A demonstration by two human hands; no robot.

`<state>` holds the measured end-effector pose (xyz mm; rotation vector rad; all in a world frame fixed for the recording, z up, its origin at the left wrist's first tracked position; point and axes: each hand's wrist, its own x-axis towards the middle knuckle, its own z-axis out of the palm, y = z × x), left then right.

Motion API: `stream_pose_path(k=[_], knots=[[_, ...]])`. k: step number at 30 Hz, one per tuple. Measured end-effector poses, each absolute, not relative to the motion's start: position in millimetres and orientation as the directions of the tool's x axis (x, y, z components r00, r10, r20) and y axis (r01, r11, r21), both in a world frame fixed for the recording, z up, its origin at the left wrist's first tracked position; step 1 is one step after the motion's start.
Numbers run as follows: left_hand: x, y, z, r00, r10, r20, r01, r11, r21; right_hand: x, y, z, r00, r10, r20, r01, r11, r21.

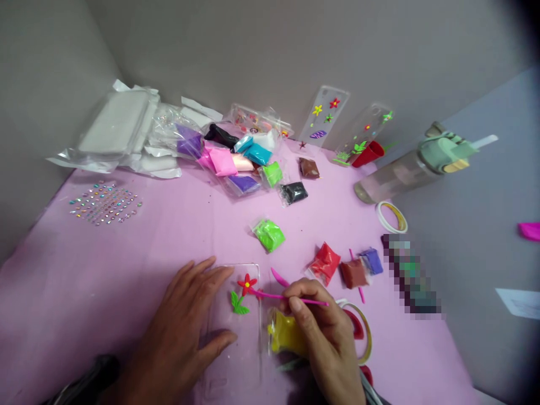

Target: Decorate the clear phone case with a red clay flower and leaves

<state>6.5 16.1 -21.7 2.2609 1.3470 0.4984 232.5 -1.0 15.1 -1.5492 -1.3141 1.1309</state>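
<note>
The right hand (pixel 324 332) pinched the tool (pixel 270 295), its tip at the flower (pixel 247 282). The left hand (pixel 185 315), fingers spread, lay over the case's (pixel 238 363) left edge.

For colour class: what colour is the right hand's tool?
The tool is bright pink; see the head view.

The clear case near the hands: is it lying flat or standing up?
Lying flat: the clear case rests along the pink table, its red flower facing up.
</note>
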Motion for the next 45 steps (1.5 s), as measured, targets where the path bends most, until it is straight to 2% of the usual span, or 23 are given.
stream_pose_path(k=[4,8,13,19,26,29,35,39,42,45], knots=[[4.6,17.9,-20.7,0.445,0.893,0.062,0.718,-0.398,0.571,232.5,0.9,18.9,0.036,0.989,-0.143,0.292,-0.148,-0.945],[5.2,18.7,-20.1,0.449,0.888,0.096,0.705,-0.418,0.573,237.3,4.9,21.0,0.073,0.981,-0.177,0.218,-0.189,-0.957],[5.2,18.7,-20.6,0.46,0.882,0.107,0.694,-0.432,0.576,239.0,10.5,21.0,-0.015,0.959,-0.283,0.118,-0.279,-0.953],[4.9,17.5,-20.4,0.466,0.877,0.118,0.687,-0.443,0.576,235.0,17.6,21.3,-0.037,0.971,-0.238,0.248,-0.221,-0.943],[9.6,17.6,-16.6,0.387,0.903,0.187,0.646,-0.41,0.644,234.4,20.9,19.0,-0.056,0.982,-0.181,0.305,-0.156,-0.939],[9.2,17.9,-14.4,0.377,0.9,0.217,0.638,-0.422,0.644,236.8,19.9,19.6,-0.066,0.981,-0.183,0.264,-0.16,-0.951],[5.4,17.7,-16.1,0.402,0.894,0.197,0.618,-0.424,0.662,247.1,17.0,21.7,-0.079,0.978,-0.191,0.074,-0.185,-0.98],[3.7,17.1,-18.9,0.466,0.864,0.189,0.621,-0.472,0.626,252.9,16.5,23.0,-0.113,0.971,-0.211,-0.04,-0.217,-0.975],[3.9,18.1,-19.0,0.451,0.87,0.198,0.631,-0.468,0.619,254.3,16.7,25.0,-0.138,0.969,-0.207,-0.047,-0.215,-0.975],[4.9,20.0,-17.3,0.428,0.877,0.22,0.637,-0.465,0.615,253.3,15.7,27.1,-0.078,0.977,-0.196,0.017,-0.196,-0.981]])
